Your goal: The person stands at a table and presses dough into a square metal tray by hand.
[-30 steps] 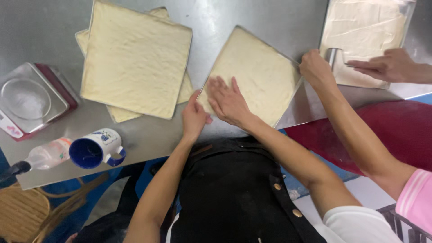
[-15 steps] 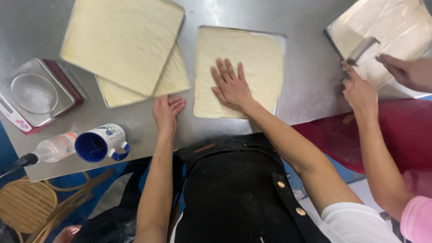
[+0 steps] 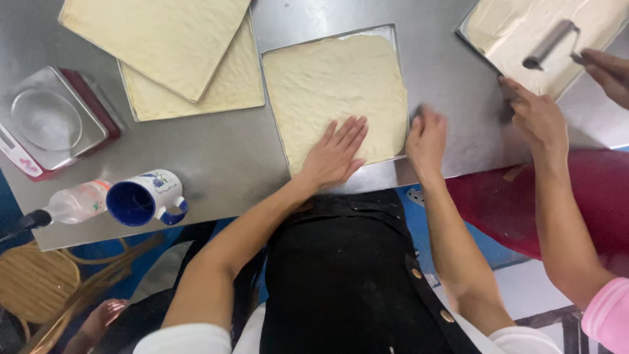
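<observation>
Pressing flat with spread fingers, the left hand (image 3: 335, 154) lay on the dough (image 3: 335, 92) nearly filling its tray (image 3: 393, 34) on the worktop (image 3: 209, 164), while the right hand (image 3: 426, 139), loosely curled, gripped the tray's edge.

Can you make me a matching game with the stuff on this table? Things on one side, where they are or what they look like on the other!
Things:
1. mug
2. left hand
3. roller
4. scale

Clues:
A. flat on the dough in the middle tray
B. lying on the dough in the far right tray
C. on its side, blue inside, beside a plastic bottle
D. at the left edge, with a shiny metal top

Pairs: 1-C, 2-A, 3-B, 4-D
</observation>
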